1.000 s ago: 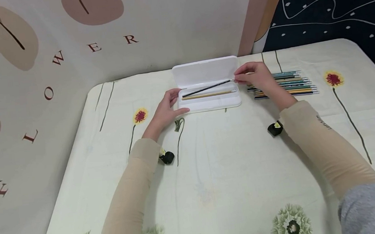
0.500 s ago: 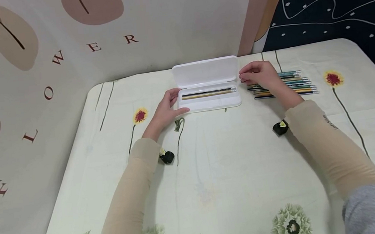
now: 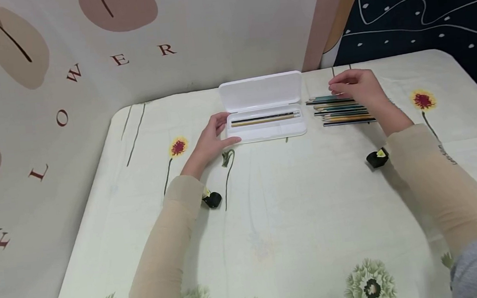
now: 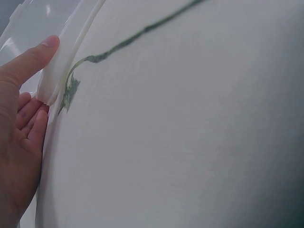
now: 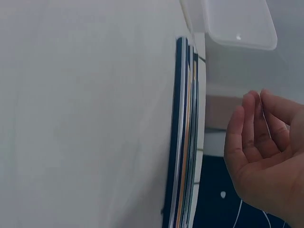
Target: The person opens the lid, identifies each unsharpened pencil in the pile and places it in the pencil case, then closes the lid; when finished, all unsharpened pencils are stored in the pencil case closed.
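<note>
A white plastic pencil case (image 3: 264,133) lies with its lid (image 3: 261,91) raised. A black pencil (image 3: 261,118) and a gold pencil (image 3: 257,122) lie side by side in its tray. My left hand (image 3: 211,139) grips the case's left end, thumb at the front edge and fingers at the back. The left wrist view shows its thumb (image 4: 35,59) over the rim. My right hand (image 3: 361,88) hovers over the far part of a row of pencils (image 3: 341,111). In the right wrist view its fingers (image 5: 249,123) bend loosely towards the thumb, with nothing between them.
The pencils lie right of the case on a table with a pale floral cloth (image 3: 295,210). A wall covering with printed letters (image 3: 211,28) stands behind the case, and dark patterned fabric (image 3: 431,14) lies beyond the right corner.
The black pencil's right end, pinched by my right hand earlier, was let go and now lies in the case. My right hand has moved right, over the pencil row. My left hand has stayed put.
</note>
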`<state>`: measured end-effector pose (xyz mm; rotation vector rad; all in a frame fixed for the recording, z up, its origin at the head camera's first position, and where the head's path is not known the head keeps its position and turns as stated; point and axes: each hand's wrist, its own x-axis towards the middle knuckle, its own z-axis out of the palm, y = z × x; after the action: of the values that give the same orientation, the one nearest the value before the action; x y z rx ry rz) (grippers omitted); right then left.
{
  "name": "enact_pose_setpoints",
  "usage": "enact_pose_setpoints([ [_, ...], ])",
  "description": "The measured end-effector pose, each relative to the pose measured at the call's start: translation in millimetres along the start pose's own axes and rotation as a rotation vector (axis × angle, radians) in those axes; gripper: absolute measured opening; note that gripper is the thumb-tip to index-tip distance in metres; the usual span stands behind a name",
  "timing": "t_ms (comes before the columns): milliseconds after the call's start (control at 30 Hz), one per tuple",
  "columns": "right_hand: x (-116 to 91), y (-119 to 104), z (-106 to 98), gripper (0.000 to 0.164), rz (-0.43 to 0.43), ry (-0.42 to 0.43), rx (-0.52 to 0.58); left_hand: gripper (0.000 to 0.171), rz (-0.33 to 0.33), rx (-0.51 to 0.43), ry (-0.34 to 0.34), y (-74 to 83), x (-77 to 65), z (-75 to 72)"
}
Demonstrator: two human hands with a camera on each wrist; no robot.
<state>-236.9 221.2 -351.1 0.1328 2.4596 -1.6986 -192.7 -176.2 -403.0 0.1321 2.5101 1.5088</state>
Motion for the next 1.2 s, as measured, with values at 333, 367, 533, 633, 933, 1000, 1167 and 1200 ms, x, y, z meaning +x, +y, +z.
enact_pose_setpoints([
  [333,35,61,-48,0.029,-0.009,0.069,0.063,0.085,-0.006,0.012,-0.002,0.9,-0.2,-0.5],
  [367,36,63,-52,0.03,0.003,0.075,0.061,0.085,-0.005,0.013,-0.001,0.8,-0.1,-0.4],
  [533,24,62,-66,0.025,0.079,0.132,0.059,0.085,-0.003,0.018,0.0,0.4,0.2,-0.2],
  [633,8,52,-71,0.016,0.123,0.157,0.061,0.085,-0.003,0.021,-0.001,0.5,0.0,-0.2],
  [933,-13,46,-85,0.004,0.234,0.184,-0.043,0.085,-0.013,0.019,0.0,0.8,-0.1,-0.1],
  [1000,-13,48,-88,0.006,0.262,0.182,-0.076,0.085,-0.013,0.021,-0.002,1.0,0.0,-0.2],
  [1167,-9,54,-93,0.017,0.329,0.159,-0.162,0.085,-0.015,0.018,-0.004,1.6,-0.5,-0.5],
  [1200,-9,55,-94,0.022,0.338,0.15,-0.186,0.085,-0.016,0.016,-0.004,1.7,-0.6,-0.7],
])
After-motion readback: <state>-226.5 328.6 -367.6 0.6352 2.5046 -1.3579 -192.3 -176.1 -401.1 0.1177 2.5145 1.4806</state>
